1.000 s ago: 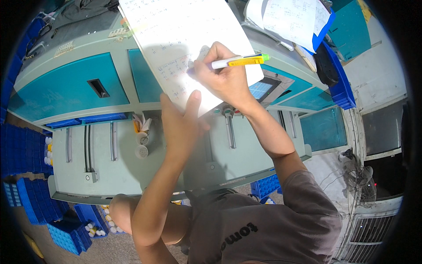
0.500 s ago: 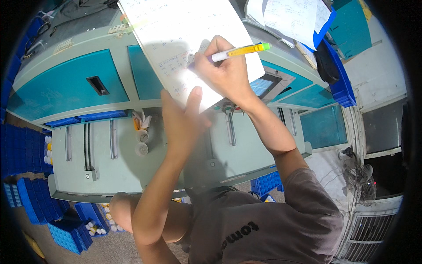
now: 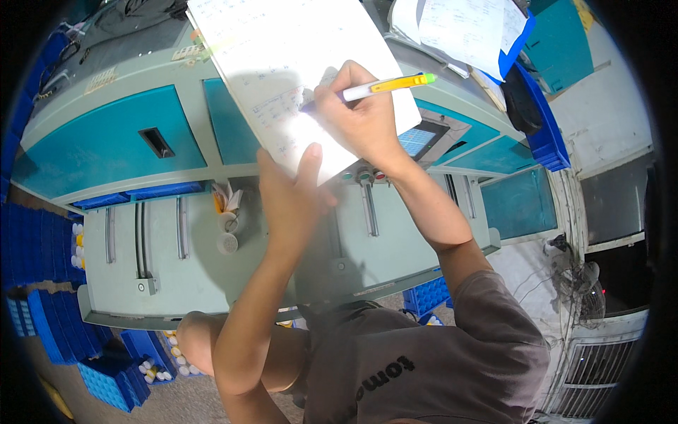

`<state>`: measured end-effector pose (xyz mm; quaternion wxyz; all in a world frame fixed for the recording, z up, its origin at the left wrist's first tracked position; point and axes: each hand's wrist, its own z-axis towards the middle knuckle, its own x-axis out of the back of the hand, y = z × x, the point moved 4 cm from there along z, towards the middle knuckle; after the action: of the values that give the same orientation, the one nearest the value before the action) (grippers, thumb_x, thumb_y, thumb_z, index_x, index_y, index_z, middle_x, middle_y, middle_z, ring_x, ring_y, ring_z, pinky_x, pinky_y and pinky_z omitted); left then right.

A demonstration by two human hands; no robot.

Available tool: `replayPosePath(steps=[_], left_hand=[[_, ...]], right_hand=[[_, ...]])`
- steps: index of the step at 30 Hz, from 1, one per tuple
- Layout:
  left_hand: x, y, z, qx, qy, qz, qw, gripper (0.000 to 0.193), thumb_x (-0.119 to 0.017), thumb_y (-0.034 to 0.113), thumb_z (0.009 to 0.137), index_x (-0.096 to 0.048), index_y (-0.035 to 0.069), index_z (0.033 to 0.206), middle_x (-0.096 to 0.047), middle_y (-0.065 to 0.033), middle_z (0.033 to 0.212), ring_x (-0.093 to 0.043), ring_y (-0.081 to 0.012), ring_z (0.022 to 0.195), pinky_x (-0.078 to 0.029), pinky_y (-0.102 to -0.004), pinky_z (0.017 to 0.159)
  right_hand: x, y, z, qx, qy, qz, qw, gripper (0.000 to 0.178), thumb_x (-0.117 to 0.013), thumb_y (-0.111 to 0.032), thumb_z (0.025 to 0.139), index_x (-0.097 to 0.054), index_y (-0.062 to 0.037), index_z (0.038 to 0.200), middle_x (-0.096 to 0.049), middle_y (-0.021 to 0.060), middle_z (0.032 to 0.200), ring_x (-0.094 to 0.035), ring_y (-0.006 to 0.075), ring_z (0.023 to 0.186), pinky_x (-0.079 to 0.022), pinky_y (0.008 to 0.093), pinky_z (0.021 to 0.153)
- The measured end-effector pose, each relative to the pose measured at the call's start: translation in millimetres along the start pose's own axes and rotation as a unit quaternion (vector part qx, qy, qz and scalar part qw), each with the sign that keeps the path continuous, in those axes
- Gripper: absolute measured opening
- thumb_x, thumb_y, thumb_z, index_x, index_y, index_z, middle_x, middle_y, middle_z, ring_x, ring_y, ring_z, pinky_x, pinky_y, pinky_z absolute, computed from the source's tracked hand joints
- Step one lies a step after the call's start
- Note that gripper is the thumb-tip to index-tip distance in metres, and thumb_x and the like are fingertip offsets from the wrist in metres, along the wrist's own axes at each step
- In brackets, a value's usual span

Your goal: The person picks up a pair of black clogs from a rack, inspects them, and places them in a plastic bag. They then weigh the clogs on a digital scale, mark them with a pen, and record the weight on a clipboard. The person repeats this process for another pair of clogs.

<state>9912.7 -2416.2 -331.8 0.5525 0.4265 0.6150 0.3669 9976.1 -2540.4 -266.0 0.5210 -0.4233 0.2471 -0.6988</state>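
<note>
A white notebook [image 3: 332, 35] with handwriting on its open page lies tilted at the top middle. My left hand [image 3: 293, 191] grips its near corner, thumb on top of the page and fingers beneath. My right hand [image 3: 361, 120] is closed round a white pen [image 3: 378, 86] with a yellow clip and a green end. The pen's tip points down at the page's lower left part, where a bright glare hides some of the writing. The right hand's edge rests on the paper.
Behind the notebook stands a machine with teal panels [image 3: 106, 134] and a small screen [image 3: 424, 138]. Round white cups [image 3: 227, 244] sit on its pale shelf [image 3: 162, 240]. Blue crates [image 3: 53, 321] stack at the left; papers on a blue clipboard [image 3: 519, 42] lie at upper right. A fan [image 3: 583, 290] stands far right.
Almost nothing differs. The pen has shifted very slightly with my right hand over the page, and the view has moved a little. Both hands keep their hold.
</note>
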Motion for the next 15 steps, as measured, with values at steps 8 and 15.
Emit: replayPosePath(steps=[8,15], left_hand=[[-1.3,0.6,-0.4,-0.017,0.006,0.012,1.0,0.045,-0.065,0.031,0.096,-0.039,-0.003,0.112,-0.062,-0.0126,0.082,-0.058,-0.0134,0.045,-0.04,-0.0218,0.035],[-0.5,-0.1,0.1,-0.021,-0.003,0.018,1.0,0.045,-0.065,0.032,0.097,-0.039,-0.002,0.111,-0.062,-0.0127,0.082,-0.058,-0.0132,0.046,-0.04,-0.0218,0.036]], right_hand=[[-4.0,1.6,-0.2,0.017,-0.002,-0.029,0.999,0.027,-0.073,-0.018,0.085,-0.052,-0.0043,0.075,-0.052,-0.0027,0.062,-0.046,0.0013,0.054,-0.035,0.0201,0.048],[-2.9,-3.8,-1.5,0.015,-0.027,-0.068,0.997,0.023,-0.071,-0.007,0.086,-0.05,-0.0051,0.076,-0.057,-0.0017,0.07,-0.051,0.0021,0.065,-0.041,0.0183,0.055]])
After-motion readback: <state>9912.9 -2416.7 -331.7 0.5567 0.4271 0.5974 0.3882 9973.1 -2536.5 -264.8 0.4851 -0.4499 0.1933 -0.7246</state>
